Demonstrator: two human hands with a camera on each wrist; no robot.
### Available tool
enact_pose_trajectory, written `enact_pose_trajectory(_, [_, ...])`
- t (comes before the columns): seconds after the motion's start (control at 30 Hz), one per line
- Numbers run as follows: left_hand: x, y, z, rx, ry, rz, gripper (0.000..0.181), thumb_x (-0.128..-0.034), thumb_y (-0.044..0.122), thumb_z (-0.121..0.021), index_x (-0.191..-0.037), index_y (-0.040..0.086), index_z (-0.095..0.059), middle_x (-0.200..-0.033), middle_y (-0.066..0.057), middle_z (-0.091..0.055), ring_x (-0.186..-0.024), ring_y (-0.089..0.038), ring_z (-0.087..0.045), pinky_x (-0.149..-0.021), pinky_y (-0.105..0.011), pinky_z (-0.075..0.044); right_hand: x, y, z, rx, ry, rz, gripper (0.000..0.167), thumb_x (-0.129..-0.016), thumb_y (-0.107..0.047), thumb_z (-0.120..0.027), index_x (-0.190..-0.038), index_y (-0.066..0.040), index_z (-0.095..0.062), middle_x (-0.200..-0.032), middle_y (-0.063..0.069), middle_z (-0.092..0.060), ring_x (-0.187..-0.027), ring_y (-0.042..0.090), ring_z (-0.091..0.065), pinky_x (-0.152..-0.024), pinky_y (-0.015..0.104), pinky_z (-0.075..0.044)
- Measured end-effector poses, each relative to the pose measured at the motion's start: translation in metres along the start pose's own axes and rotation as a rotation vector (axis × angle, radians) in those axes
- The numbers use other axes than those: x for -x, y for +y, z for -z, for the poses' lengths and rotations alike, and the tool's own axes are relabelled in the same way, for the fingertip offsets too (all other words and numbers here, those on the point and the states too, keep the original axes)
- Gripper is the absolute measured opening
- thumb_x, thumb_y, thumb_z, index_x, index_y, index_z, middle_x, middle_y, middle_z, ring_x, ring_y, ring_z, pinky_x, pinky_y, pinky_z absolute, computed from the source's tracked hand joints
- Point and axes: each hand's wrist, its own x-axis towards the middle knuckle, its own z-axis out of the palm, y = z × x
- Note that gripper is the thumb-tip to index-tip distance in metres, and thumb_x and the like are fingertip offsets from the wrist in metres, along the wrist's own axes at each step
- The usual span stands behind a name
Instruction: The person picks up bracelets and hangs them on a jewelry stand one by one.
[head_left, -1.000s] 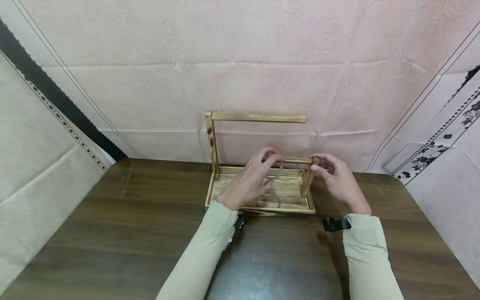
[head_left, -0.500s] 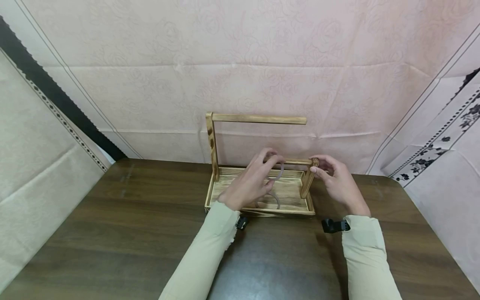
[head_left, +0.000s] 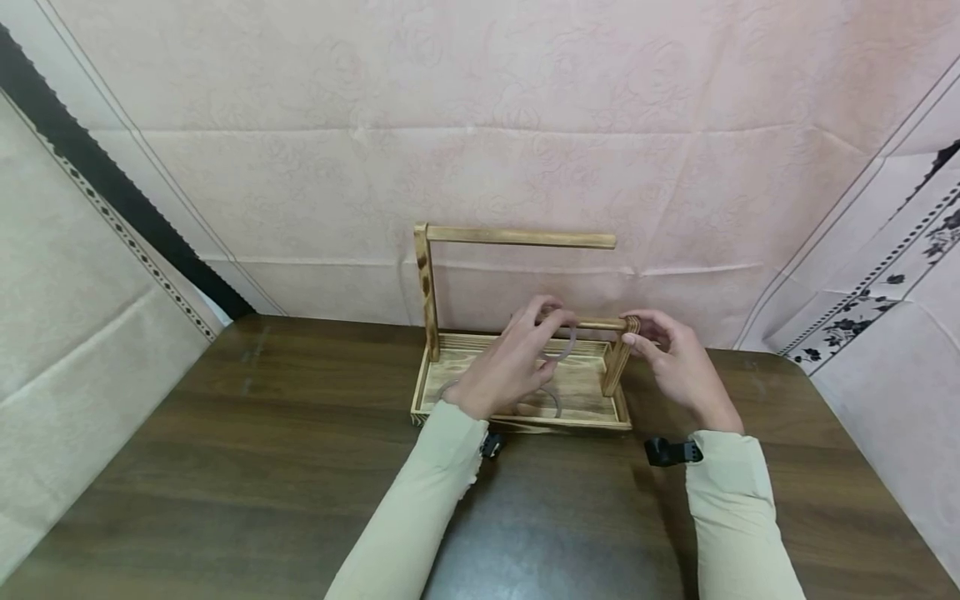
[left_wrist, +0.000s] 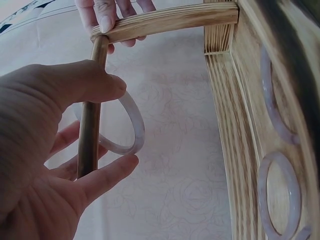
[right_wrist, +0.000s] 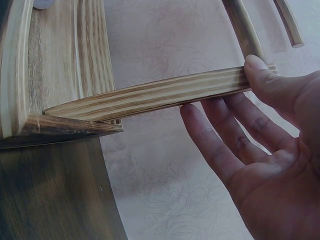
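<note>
The left hand (head_left: 513, 358) pinches a pale lilac bangle (left_wrist: 138, 125) that encircles the stand's lower rod (left_wrist: 89, 135); the left wrist view shows thumb and fingers on either side of the rod. At the rod's right end, the right hand (head_left: 678, 362) grips the top of the short wooden post (right_wrist: 165, 92), thumb on one side and fingers below. More lilac bangles (left_wrist: 280, 195) lie in the stand's wooden tray (head_left: 585, 402), partly hidden by the left hand in the head view.
A taller post (head_left: 426, 292) at the tray's left carries an upper bar (head_left: 525, 237), whose right end is free. The brown table (head_left: 300, 467) extends around the stand, with a patterned pink cloth (head_left: 480, 100) hanging behind.
The left hand and its bangle have shifted slightly to the right along the rod. A bangle at the tray's left shows more from behind the left wrist. The right hand keeps its grip.
</note>
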Motion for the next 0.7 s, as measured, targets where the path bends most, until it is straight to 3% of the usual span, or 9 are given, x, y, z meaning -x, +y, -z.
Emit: enact_pose_trajectory(0.7, [-0.0075,0.0081,-0.0068,-0.009,-0.002,0.023,0.067,-0.0831,0.004,-0.078,-0.141,0.023,-0.051,-0.146,-0.005,-0.043,-0.123,-0.019,-0.054,-0.086,-0.022,-0.058,0.0001,-0.0011,0.0004,-0.018,0.009,0.005,0.030,-0.103,-0.016,-0.061,-0.131,-0.005,-0.062,-0.114,0.017,-0.072,-0.093,-0.002,-0.062,-0.079,0.009,-0.052])
